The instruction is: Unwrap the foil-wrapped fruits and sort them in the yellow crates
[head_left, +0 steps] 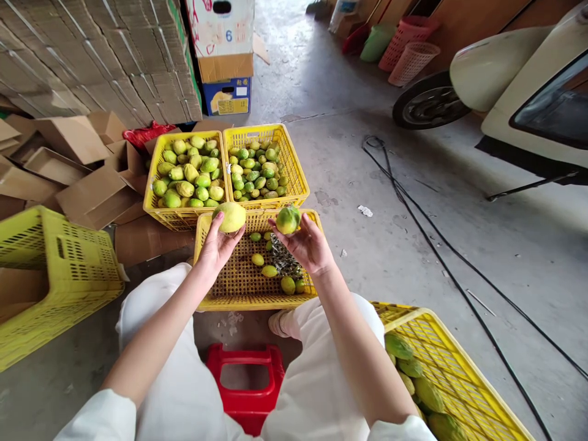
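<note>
- Pale sleeves [103,416] nearest us, seven and five o'clock
- Left hand [215,248] grasps a yellow fruit [231,217], right hand [310,248] a greener fruit [288,219], over the front basket [229,278], twelve o'clock
- We should grip lightly to avoid bruising

Around you, the grey concrete floor [340,257] bears yellow plastic crates [257,302]. Torn cardboard boxes [98,196] lie heaped on your left; on your right, a black cable [396,185] runs near a crumpled white scrap [365,211].
</note>
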A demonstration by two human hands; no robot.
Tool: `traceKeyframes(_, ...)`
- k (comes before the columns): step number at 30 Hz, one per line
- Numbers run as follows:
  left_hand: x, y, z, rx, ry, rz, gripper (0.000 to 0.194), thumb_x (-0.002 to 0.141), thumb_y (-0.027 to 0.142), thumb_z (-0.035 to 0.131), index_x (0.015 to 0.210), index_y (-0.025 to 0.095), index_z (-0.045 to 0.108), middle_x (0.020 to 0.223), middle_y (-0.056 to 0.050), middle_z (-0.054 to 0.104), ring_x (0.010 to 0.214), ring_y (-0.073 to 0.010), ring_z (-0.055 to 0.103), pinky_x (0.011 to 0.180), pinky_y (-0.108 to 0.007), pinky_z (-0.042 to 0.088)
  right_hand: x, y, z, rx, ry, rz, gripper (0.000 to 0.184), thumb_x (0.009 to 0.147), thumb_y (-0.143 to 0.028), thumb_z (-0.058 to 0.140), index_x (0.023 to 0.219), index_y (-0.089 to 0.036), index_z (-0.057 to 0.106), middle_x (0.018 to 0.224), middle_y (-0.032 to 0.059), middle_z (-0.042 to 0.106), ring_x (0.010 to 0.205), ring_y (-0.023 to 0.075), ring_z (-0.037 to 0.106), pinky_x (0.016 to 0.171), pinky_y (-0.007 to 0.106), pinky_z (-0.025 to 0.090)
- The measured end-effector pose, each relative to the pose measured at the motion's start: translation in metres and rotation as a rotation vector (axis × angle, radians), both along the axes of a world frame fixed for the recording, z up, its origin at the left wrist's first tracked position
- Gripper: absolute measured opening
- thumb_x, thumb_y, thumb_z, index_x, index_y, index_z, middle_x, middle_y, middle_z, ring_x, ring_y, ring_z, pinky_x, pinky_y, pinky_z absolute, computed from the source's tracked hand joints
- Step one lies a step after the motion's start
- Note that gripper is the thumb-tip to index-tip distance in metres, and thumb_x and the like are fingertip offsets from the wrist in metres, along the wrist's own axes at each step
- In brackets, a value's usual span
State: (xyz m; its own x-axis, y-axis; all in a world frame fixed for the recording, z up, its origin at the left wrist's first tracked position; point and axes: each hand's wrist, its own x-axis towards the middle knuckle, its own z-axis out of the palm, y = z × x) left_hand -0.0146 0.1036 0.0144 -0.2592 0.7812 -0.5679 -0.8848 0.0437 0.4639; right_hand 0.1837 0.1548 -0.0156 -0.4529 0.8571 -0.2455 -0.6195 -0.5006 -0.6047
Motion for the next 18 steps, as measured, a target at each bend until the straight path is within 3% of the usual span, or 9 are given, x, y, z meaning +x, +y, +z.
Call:
traceKeyframes(7, 0.003, 0.0, -0.001, -0.03, 0.03, -0.009, 0.024, 0.088, 0.024, 0.072, 0.112, 0.024, 0.068, 0.111, -0.005, 0.074, 0.115, -0.0191, 0.068, 0.102, -0.03, 0.056, 0.001, 0.0, -0.008, 0.008, -0.062, -0.033, 0.031, 0.081, -0.042, 0.082, 0.108, -0.033, 0.07, 0.111, -0.0039, 0.078, 0.118, 0.0218, 0.071, 0.107, 0.046, 0.058)
traceKeyframes(14, 0.003, 0.0, 0.0, -0.035, 0.048, -0.016, 0.019, 0.09, 0.021, 0.068, 0.108, 0.024, 0.069, 0.108, -0.004, 0.074, 0.117, -0.0184, 0.068, 0.106, -0.03, 0.054, 0.001, 0.002, -0.014, -0.04, -0.106, -0.086, 0.021, 0.085, -0.043, 0.08, 0.098, -0.031, 0.069, 0.11, -0.0047, 0.078, 0.111, 0.0153, 0.071, 0.093, 0.03, 0.061)
traceKeyframes(18, 0.003, 0.0, -0.001, -0.033, 0.027, -0.021, 0.023, 0.088, 0.023, 0.071, 0.111, 0.024, 0.069, 0.111, -0.005, 0.074, 0.117, -0.0205, 0.068, 0.101, -0.031, 0.057, 0.002, 0.002, -0.011, -0.04, -0.066, -0.062, 0.017, 0.085, -0.04, 0.079, 0.096, -0.031, 0.069, 0.108, -0.0036, 0.079, 0.117, 0.0188, 0.071, 0.1, 0.036, 0.061)
